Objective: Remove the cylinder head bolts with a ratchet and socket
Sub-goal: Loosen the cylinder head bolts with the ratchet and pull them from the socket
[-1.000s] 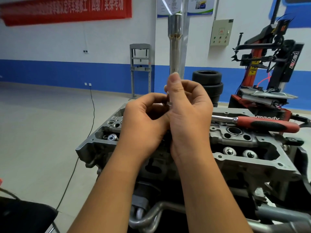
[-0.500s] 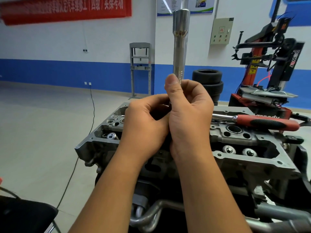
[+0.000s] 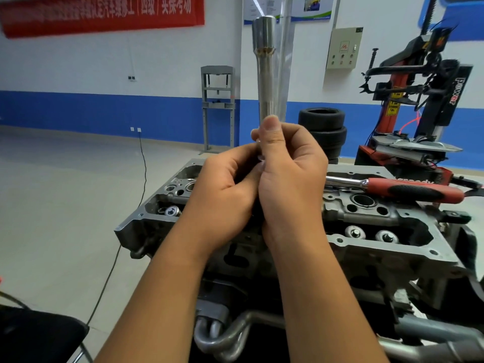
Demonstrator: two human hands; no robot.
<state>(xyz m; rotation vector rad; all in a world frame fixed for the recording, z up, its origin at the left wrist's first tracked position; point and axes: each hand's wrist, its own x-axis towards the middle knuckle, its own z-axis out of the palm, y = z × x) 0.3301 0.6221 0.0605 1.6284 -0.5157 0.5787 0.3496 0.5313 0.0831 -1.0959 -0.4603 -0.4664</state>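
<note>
Right hand (image 3: 290,179): raised over the cylinder head (image 3: 366,231), back of hand toward camera, fingers curled round lower end of long socket (image 3: 265,72), thumb upright along its shaft, tip pressed to the metal
Left hand (image 3: 225,195): knuckle-to-knuckle w/ right hand, fingers curled in toward base of the same tool; what fingertips pinch is hidden behind right hand, looks like the socket's bottom end, can't confirm
Long socket: chrome, upright, slight tilt, wider cup at top, narrower shaft below; lower part buried in both fists; top edge motion-blurred
Ratchet (image 3: 408,188): red/black grip, chrome shank, lying flat on the cylinder head's far side, right of hands, not touched; its head end hidden behind right hand
Cylinder head: grey alloy, on engine below hands; centre section blocked by wrists and forearms; bolts themselves not discernible; valve springs visible left and right
Bkgd: stacked tyres (image 3: 322,129), tyre changer (image 3: 424,100) at right, partly cut by frame edge; red banner (image 3: 102,14) top left, text blurred
</note>
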